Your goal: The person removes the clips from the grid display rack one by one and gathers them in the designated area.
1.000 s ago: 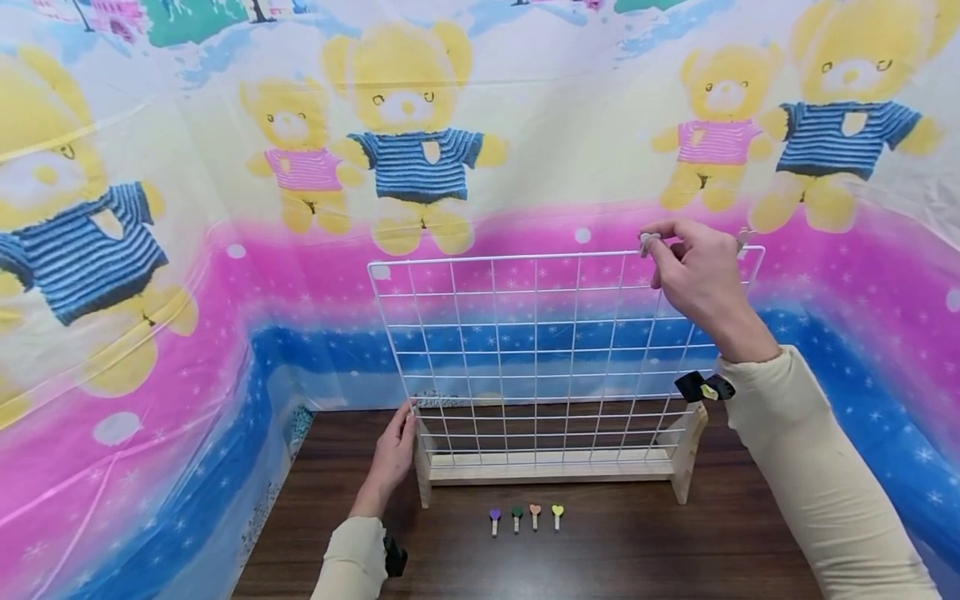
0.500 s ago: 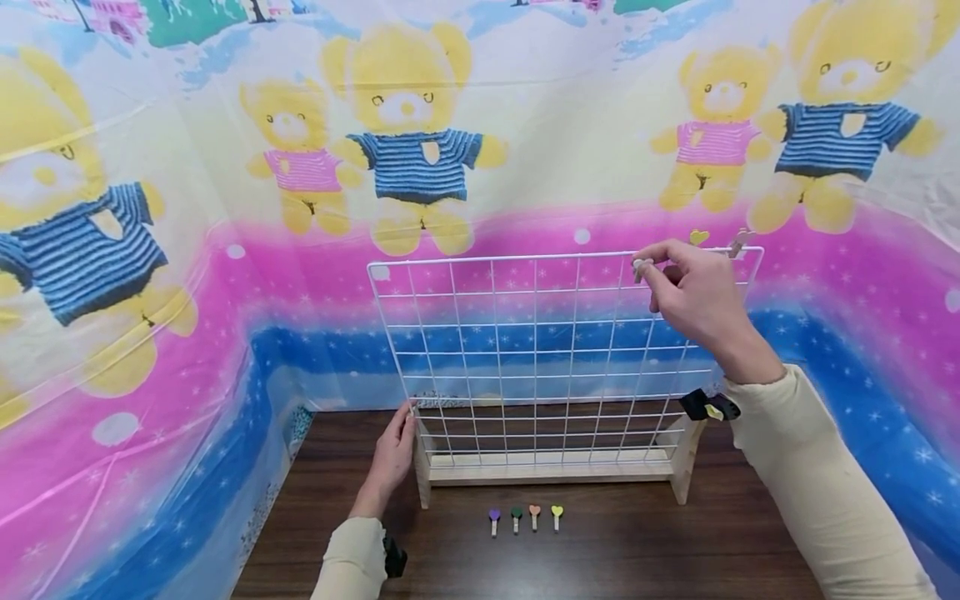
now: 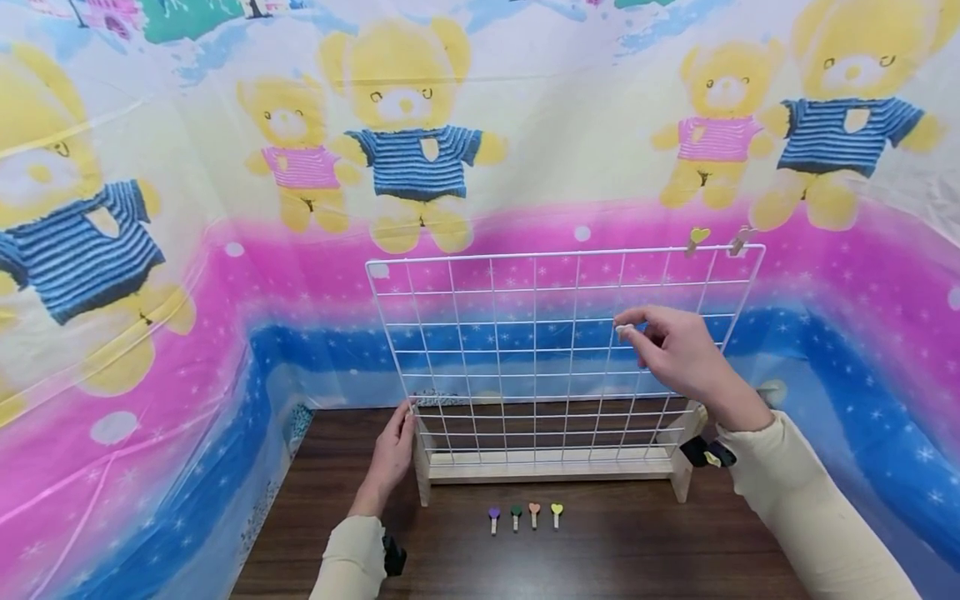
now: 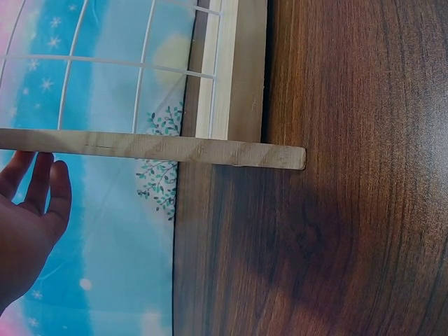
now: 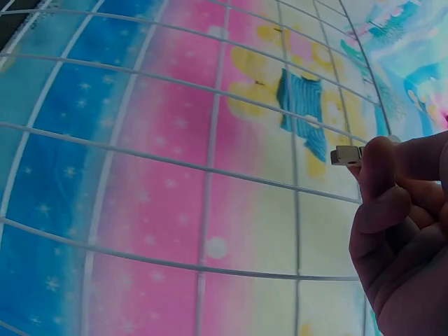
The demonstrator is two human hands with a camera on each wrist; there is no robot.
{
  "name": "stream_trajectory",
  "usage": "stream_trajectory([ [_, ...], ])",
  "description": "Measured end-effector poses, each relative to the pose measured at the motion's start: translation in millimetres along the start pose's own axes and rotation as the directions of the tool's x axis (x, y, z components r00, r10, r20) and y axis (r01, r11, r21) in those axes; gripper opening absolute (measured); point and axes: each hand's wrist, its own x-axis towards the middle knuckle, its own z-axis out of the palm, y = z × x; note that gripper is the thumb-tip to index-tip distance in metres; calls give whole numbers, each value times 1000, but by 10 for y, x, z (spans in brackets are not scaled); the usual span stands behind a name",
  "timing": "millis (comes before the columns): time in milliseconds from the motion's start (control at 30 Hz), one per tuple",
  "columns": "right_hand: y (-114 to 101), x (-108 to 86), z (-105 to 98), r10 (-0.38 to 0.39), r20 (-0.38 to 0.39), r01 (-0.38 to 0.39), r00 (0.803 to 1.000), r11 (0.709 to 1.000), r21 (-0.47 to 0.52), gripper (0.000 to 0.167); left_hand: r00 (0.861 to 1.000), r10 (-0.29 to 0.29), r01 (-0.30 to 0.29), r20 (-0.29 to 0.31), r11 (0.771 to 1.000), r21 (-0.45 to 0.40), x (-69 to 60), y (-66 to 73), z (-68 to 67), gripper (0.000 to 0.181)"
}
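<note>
Head view. White wire grid (image 3: 535,322), upright on a wooden stand (image 3: 551,477). Behind the grid: bear-print curtain (image 3: 570,167). Beneath: dark wood-grain table (image 3: 600,550). Before the grid's base, a row of four heart clips, left to right: purple clip (image 3: 493,517), green clip (image 3: 516,515), orange clip (image 3: 534,513), yellow clip (image 3: 557,513). On the grid's top rail, right end: yellow-heart peg (image 3: 698,238); farther right, pinkish peg (image 3: 740,240). Right hand (image 3: 681,352) obscures part of the grid's right half. Against half a second ago: right hand lowered from near the grid's top rail to about mid-height; yellow-heart peg, then partly covered, now uncovered; left hand (image 3: 393,450) unchanged at the grid's lower left edge. Held clip (image 3: 623,331): pale, pinched in the right fingertips before the grid's right half, largely hidden; contact with the wires cannot be told.

Left wrist view. Stand's side board (image 4: 154,147) at the grid's edge; left fingers extended, tips against its outer face.

Right wrist view. Held clip's squared end projects past the right fingertips, which are clamped on it; grid beyond.
</note>
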Motion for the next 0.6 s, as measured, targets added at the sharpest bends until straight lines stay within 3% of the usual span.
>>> stream_trajectory([
  [267, 127, -200, 196, 77, 143, -83, 987, 996, 37, 15, 1000, -1, 1, -5, 1000, 0, -3, 2, 1, 43],
  [600, 356, -459, 518, 136, 209, -148, 968, 988, 45, 14, 1000, -1, 1, -2, 1000, 6, -9, 20, -19, 43],
])
